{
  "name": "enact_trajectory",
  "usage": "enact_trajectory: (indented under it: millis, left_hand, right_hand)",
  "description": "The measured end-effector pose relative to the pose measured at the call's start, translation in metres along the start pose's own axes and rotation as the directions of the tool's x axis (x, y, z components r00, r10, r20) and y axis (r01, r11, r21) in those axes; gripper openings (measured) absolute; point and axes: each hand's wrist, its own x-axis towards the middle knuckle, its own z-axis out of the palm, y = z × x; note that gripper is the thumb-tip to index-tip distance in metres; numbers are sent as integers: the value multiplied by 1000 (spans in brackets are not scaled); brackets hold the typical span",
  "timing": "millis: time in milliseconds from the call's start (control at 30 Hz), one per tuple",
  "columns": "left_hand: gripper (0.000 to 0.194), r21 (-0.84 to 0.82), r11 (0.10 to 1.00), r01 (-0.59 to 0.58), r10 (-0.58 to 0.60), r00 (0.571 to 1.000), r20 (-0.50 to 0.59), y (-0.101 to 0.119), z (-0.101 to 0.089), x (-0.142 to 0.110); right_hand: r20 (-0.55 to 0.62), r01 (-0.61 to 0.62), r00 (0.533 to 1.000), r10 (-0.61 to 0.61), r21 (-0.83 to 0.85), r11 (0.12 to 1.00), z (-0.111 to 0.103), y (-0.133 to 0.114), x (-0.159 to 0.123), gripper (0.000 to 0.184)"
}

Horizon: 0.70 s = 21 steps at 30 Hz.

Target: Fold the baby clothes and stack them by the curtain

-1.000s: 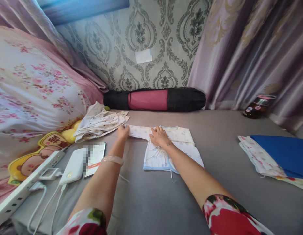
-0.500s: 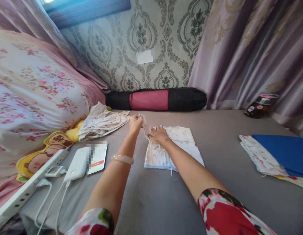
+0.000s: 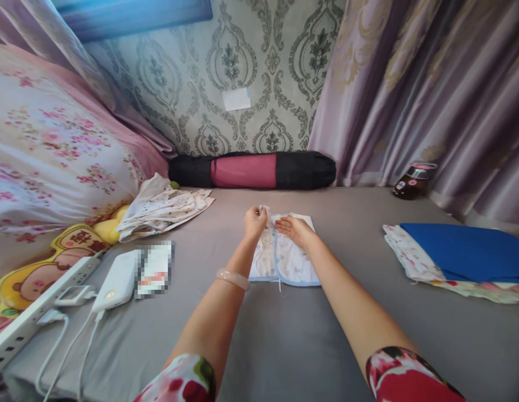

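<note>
A small white baby shirt with a faint print, blue trim and a thin tie lies on the grey sheet, partly folded. My left hand pinches a part of the shirt, perhaps a sleeve, raised at its upper left. My right hand hovers at the shirt's upper edge, fingers stretched towards the left hand and palm partly turned up, holding nothing. Both forearms cross in front of the sheet, and the right one covers part of the shirt's right side. A pale bangle circles my left wrist.
At left are a crumpled printed cloth, a power bank, a phone and a power strip with cables. Folded cloths with a blue piece lie right. A black-and-pink roll bag and a bottle stand behind.
My left hand has moved right, bringing the held part of the shirt across. My right hand has lifted off the shirt and turned its palm up. The view has shifted a little to the right.
</note>
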Motion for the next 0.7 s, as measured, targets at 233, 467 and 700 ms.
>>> enact_trajectory:
  millis: [233,467,700]
  left_hand:
    - [28,10,985,-175,170,970,175,0,17,-23]
    - [35,276,948,-159,171,985,-19,-11,-14,-9]
    - [42,586,735,-340,206,936,286,-40,-18,-7]
  right_hand:
    - [43,-37,999,30,150,988,-3,3,-1,53]
    - [-2,-42,999,44,274,961,0,3,-3,19]
    - [-106,-17,993,51,303,953,3,10,-3,15]
